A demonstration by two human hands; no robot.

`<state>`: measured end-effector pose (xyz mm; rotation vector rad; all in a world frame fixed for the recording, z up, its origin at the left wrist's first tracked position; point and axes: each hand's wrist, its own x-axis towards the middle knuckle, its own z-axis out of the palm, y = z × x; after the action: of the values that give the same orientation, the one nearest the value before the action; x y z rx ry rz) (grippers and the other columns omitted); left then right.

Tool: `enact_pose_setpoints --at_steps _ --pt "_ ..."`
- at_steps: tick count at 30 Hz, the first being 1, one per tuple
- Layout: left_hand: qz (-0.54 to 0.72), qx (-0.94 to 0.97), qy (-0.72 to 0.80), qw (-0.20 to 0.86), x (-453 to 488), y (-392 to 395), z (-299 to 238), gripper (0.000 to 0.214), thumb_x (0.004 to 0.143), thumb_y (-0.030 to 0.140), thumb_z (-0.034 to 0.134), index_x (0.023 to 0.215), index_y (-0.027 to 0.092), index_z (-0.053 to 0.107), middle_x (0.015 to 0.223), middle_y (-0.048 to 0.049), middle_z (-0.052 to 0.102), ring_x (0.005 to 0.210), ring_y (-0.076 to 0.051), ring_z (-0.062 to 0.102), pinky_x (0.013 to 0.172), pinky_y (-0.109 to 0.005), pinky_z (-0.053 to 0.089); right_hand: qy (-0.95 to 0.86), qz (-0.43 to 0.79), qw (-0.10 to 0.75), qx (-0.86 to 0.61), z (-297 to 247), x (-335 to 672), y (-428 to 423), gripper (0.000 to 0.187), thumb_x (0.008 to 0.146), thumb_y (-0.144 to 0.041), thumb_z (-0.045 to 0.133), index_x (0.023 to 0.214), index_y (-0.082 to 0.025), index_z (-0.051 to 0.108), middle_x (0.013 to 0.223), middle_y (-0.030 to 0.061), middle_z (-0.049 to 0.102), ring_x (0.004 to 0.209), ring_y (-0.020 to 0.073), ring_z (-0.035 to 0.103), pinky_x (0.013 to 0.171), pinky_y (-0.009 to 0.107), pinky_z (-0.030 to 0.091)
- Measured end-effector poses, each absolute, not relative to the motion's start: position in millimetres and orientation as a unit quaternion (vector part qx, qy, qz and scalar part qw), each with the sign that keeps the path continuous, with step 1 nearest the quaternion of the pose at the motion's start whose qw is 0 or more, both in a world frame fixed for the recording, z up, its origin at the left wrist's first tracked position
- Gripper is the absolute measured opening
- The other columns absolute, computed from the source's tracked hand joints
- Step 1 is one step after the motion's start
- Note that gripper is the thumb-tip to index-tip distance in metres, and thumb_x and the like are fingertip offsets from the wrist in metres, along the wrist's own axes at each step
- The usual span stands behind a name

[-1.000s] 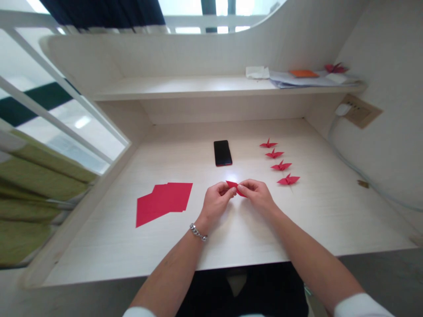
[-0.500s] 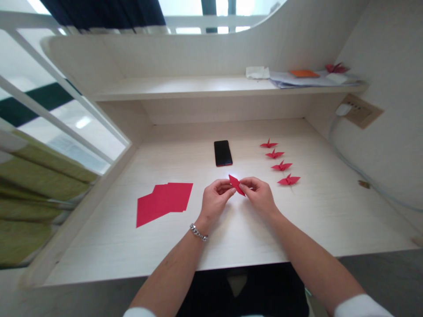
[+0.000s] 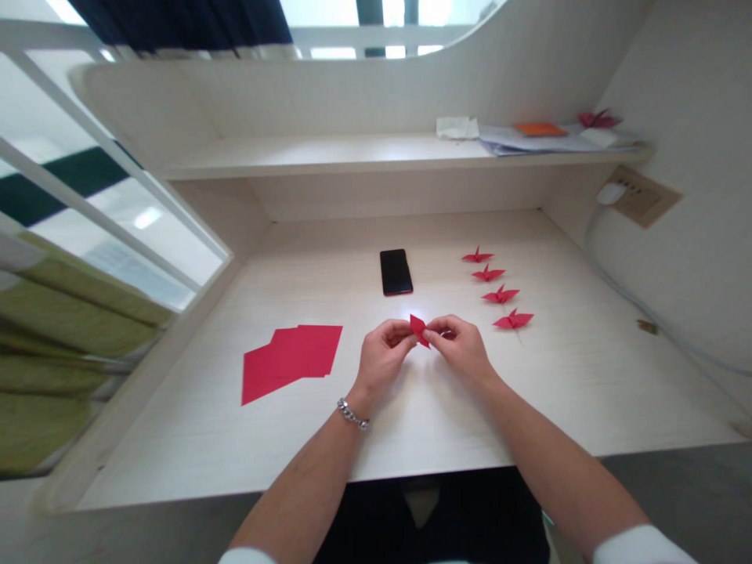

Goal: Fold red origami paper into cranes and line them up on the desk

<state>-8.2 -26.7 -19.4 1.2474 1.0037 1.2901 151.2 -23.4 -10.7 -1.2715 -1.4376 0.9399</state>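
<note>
Both of my hands meet over the middle of the pale wooden desk (image 3: 529, 392). My left hand (image 3: 385, 356) and my right hand (image 3: 461, 345) pinch a small folded piece of red paper (image 3: 418, 329) between their fingertips, held just above the desk. A silver bracelet (image 3: 352, 413) sits on my left wrist. To the right of my hands stand several finished red paper cranes (image 3: 498, 286) in a row. A fanned stack of flat red paper sheets (image 3: 291, 358) lies to the left.
A black phone (image 3: 395, 272) lies face up beyond my hands. The shelf (image 3: 352, 153) above carries papers, an orange pad (image 3: 539, 129) and another red crane (image 3: 596, 120). A wall socket (image 3: 638, 196) with a white plug and cable is on the right wall.
The red paper piece has been turned and folded tighter between my fingertips; it shows smaller and more upright than a second ago. My hands stayed in nearly the same place.
</note>
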Motion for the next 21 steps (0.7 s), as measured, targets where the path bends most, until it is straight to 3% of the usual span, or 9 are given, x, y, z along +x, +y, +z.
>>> enact_pose_setpoints --at_steps 6,12,21 --pt "0.530 0.511 0.418 0.531 -7.4 -27.1 -18.7 0.030 0.072 0.030 0.076 0.096 0.014 0.069 0.092 -0.0093 0.074 0.083 -0.020 0.070 0.078 -0.034 0.057 -0.584 0.408 0.483 -0.509 -11.6 150.4 -24.3 0.018 0.075 -0.035 0.069 0.079 -0.018 0.066 0.076 0.0056 0.071 0.070 0.0191 0.065 0.067 0.031 0.052" --pt "0.538 0.502 0.456 0.501 -8.3 -25.7 -20.9 0.027 0.072 0.033 0.076 0.089 0.015 0.066 0.084 -0.0062 0.072 0.076 -0.018 0.068 0.068 -0.030 0.056 -0.560 0.443 0.507 -0.482 -12.9 148.6 -25.7 0.027 0.075 -0.035 0.069 0.095 -0.018 0.067 0.084 0.0075 0.073 0.078 0.0219 0.069 0.074 0.033 0.055" --pt "0.508 0.569 0.505 0.403 -10.6 -28.8 -16.5 0.023 0.076 0.037 0.072 0.087 0.017 0.072 0.086 -0.0066 0.073 0.078 -0.019 0.068 0.070 -0.029 0.054 -0.565 0.431 0.510 -0.484 -13.4 146.3 -27.6 0.017 0.075 -0.030 0.069 0.086 -0.018 0.069 0.083 0.0075 0.073 0.077 0.0223 0.070 0.074 0.034 0.056"
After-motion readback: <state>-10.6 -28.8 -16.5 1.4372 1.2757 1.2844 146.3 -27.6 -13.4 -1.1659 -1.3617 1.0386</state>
